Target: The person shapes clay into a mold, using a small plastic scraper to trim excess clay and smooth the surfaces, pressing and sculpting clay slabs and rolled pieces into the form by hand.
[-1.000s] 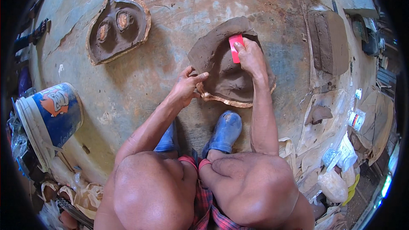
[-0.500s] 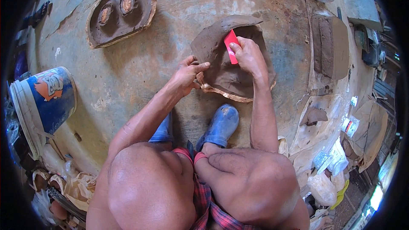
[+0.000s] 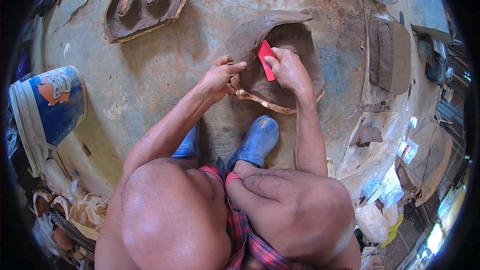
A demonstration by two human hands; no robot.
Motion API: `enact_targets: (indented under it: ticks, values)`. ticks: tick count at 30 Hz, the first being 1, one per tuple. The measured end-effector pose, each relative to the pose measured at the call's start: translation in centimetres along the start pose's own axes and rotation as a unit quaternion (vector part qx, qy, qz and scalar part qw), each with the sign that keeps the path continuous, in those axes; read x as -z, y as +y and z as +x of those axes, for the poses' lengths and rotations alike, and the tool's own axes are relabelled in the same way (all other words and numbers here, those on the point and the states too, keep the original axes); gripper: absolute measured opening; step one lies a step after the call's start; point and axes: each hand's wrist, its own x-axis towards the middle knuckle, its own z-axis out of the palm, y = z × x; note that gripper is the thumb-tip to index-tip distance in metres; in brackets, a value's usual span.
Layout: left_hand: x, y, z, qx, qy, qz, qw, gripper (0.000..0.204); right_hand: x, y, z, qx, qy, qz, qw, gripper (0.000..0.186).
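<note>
A dark clay piece (image 3: 312,60) lines a rough-edged, pale mould (image 3: 260,102) on the floor in front of my feet. Along its far left side a wide clay flap rises and curls over. My right hand (image 3: 291,72) grips a flat red scraper (image 3: 266,60), thumb on its face, held against the inside of the clay. With my left hand (image 3: 221,77) I pinch the left edge of the clay wall, thumb on the inner side and fingers outside. Part of the clay under my right hand is hidden.
Another clay-lined mould (image 3: 145,5) with two oval openings lies far left. A blue and white bucket (image 3: 57,105) stands at the left. On the right are a clay slab (image 3: 387,57), a small clay scrap (image 3: 368,135) on a sheet, and plastic bags (image 3: 390,187). My blue shoes (image 3: 257,140) are close below the mould.
My right hand and the red scraper have shifted slightly left and down along the inside of the clay, and the scraper tilts more. My left hand keeps its hold on the edge.
</note>
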Motion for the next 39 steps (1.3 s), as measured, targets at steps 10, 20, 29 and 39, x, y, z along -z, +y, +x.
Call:
enact_targets:
  ticks: [10, 20, 29, 39]
  values:
    - [-0.1, 0.3, -0.7, 0.0, -0.003, -0.015, 1.0, 0.021, -1.5, -0.2, -2.0, -0.021, -0.043, 0.049, 0.998, 0.023]
    - [-0.2, 0.0, -1.1, -0.021, -0.012, -0.037, 0.999, 0.018, -5.6, -0.1, -6.4, -0.005, -0.03, 0.04, 0.999, 0.023]
    - [-0.8, 6.3, -1.5, -0.157, 0.082, 0.151, 0.973, 0.022, 0.7, -1.8, -6.3, 0.034, 0.02, 0.017, 0.999, 0.02]
    - [-11.0, 17.9, -4.6, -0.389, -0.068, 0.476, 0.786, 0.037, 10.0, -4.5, 2.3, 0.464, 0.271, -0.189, 0.822, 0.017]
